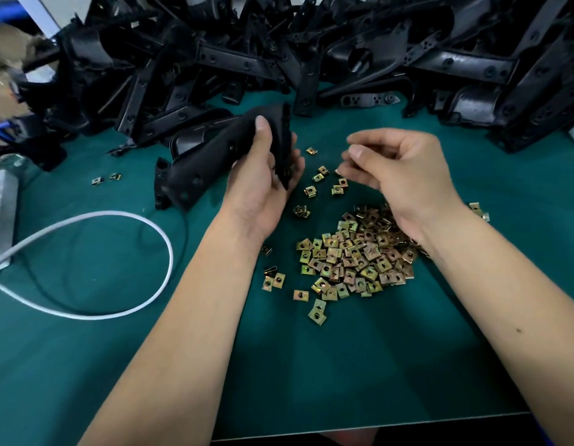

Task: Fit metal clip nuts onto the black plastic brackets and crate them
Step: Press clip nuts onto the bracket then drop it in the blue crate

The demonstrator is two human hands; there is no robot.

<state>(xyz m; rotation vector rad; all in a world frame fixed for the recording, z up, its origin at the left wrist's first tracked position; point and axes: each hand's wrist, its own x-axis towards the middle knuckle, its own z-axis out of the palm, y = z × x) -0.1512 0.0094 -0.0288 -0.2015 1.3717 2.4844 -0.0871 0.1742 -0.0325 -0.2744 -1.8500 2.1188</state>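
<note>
My left hand [263, 175] grips a long black plastic bracket [215, 156] just above the green mat, with the thumb across its upper end. The bracket slants down to the left. My right hand [398, 175] hovers to the right of it, over loose clip nuts, its fingers curled and its thumb against the forefinger. Blur at the fingertips hides whether a nut sits between them. A heap of brass-coloured metal clip nuts [356, 255] lies below the right wrist, and single nuts [311, 190] are scattered between the hands.
A large pile of black brackets [311, 49] fills the back of the green mat [343, 365]. A white cable [150, 300] loops at the left beside a grey box [1, 214]. Two stray nuts [105, 179] lie at the left.
</note>
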